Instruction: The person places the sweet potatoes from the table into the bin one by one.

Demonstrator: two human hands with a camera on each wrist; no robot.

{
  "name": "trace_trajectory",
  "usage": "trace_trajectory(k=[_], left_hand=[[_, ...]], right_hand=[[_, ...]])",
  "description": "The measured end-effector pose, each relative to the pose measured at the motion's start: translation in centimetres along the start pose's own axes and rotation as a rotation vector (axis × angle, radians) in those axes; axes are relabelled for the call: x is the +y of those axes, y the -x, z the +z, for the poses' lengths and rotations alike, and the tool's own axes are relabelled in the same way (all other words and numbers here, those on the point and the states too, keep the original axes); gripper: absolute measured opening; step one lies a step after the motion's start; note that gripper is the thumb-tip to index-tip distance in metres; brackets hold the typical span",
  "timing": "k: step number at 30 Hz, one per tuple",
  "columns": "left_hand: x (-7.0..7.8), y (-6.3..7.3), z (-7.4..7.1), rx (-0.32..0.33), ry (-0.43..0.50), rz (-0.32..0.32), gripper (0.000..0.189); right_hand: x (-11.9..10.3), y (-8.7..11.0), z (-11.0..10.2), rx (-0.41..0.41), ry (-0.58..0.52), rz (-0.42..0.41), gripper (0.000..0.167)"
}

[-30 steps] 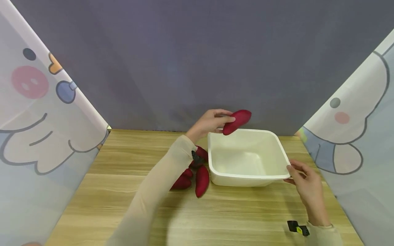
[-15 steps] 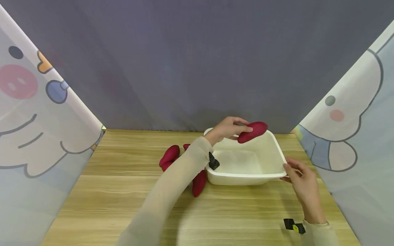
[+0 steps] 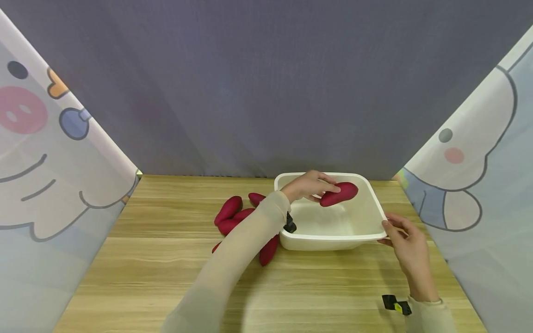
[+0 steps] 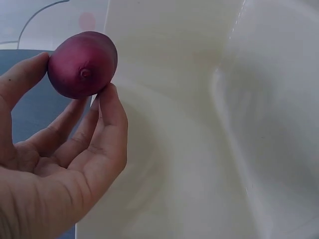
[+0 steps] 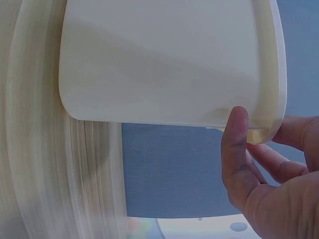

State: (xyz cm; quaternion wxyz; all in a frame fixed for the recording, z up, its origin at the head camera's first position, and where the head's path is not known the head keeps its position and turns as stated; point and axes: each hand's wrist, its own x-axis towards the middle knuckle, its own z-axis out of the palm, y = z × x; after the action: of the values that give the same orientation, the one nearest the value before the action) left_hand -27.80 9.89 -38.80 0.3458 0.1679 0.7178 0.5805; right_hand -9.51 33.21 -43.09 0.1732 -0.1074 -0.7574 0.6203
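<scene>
A dark red sweet potato (image 3: 342, 193) is pinched between the thumb and fingers of my left hand (image 3: 310, 186), over the inside of the white plastic basin (image 3: 333, 238). In the left wrist view the sweet potato (image 4: 82, 67) shows its pointed end, gripped at its sides by the fingertips. My right hand (image 3: 410, 247) holds the basin's rim at its near right corner, thumb on top and fingers beneath. From the right wrist view, the fingers (image 5: 234, 134) curl round the rim of the basin (image 5: 164, 64).
Several more sweet potatoes (image 3: 228, 210) lie on the wooden table (image 3: 166, 249) left of the basin, partly hidden by the left sleeve (image 3: 233, 263). A grey backdrop (image 3: 266, 92) rises behind the table, with cartoon-printed panels (image 3: 470, 152) at both sides.
My left hand has carried the sweet potato to the right, then lowered it into the basin's opening. The right hand keeps its hold on the rim.
</scene>
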Motion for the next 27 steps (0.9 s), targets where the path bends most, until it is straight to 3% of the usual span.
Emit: trace_trajectory(k=[8, 15, 22, 27], left_hand=[[0.1, 0.3, -0.2, 0.012, 0.031, 0.021, 0.043], [1.6, 1.2, -0.4, 0.029, 0.068, 0.087, 0.043], [4.0, 3.0, -1.0, 0.045, 0.132, 0.165, 0.033], [4.2, 5.0, -2.2, 0.04, 0.111, 0.216, 0.038]], right_hand=[[-0.1, 0.0, 0.2, -0.006, -0.029, -0.015, 0.037], [-0.1, -0.3, 0.0, 0.001, -0.027, 0.002, 0.036], [0.0, -0.6, -0.1, 0.009, -0.032, 0.012, 0.036], [-0.1, -0.7, -0.1, 0.011, -0.041, 0.016, 0.032]])
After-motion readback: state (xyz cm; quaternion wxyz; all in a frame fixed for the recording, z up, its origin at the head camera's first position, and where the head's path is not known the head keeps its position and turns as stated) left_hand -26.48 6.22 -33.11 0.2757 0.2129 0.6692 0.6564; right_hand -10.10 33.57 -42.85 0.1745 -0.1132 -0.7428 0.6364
